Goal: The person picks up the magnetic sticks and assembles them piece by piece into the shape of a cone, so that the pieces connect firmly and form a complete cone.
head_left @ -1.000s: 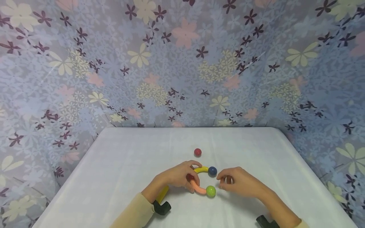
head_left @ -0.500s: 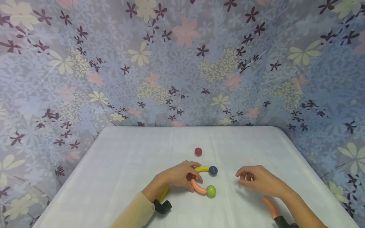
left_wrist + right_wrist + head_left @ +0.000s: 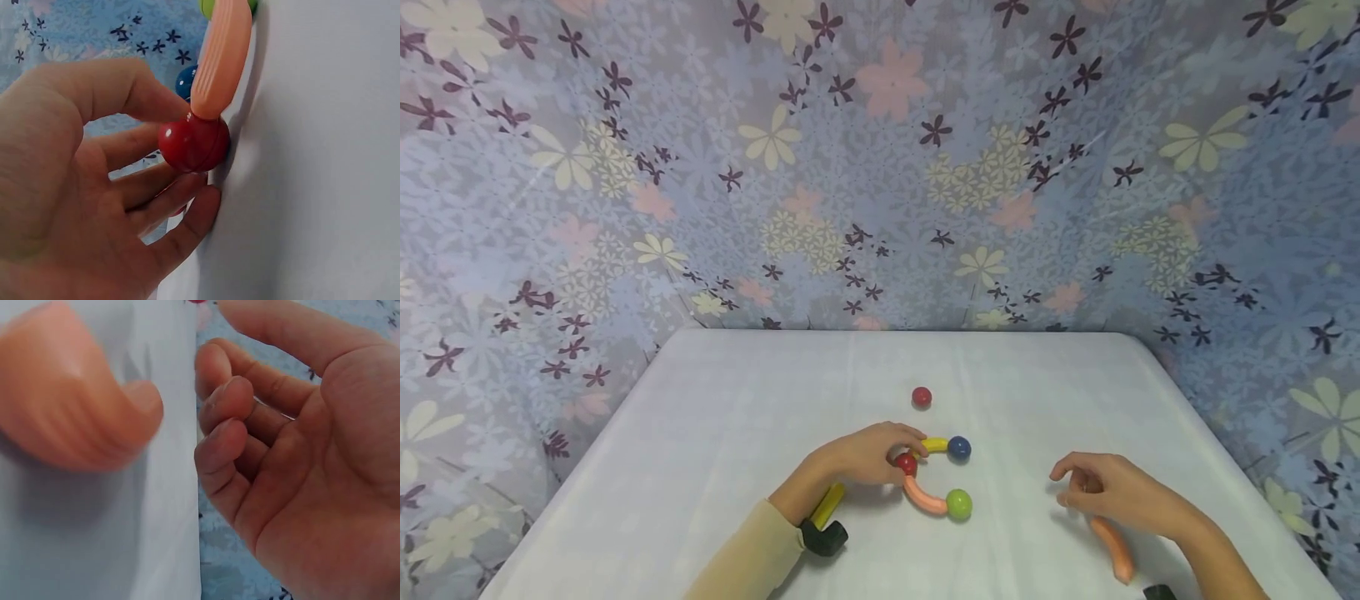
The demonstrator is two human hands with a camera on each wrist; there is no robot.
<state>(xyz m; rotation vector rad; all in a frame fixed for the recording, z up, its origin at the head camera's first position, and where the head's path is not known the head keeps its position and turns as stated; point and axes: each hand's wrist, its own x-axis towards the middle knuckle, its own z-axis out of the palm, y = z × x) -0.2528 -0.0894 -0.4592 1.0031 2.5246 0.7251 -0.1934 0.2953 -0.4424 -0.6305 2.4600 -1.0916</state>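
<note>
My left hand (image 3: 872,454) holds a glossy red ball (image 3: 194,145), thumb on its near side and fingers curled around behind it. From this ball an orange curved stick (image 3: 925,498) reaches to a green ball (image 3: 958,504). A yellow curved stick (image 3: 936,445), partly covered by the fingers, ends in a blue ball (image 3: 958,448). My right hand (image 3: 1108,487) hovers over the table's right side, fingers loosely bent and holding nothing. Just below it lies a loose orange curved stick (image 3: 1112,550), large at the left of the right wrist view.
A separate red ball (image 3: 921,397) sits farther back on the white-covered table (image 3: 760,383). Another yellow stick (image 3: 828,505) lies beside the left forearm, near a dark wrist camera (image 3: 824,539). Flowered cloth (image 3: 880,167) hangs behind the table.
My right hand has moved right, away from the balls and sticks, over the loose orange stick. My left hand stays at the red ball, its fingers shifted slightly so more of the ball shows.
</note>
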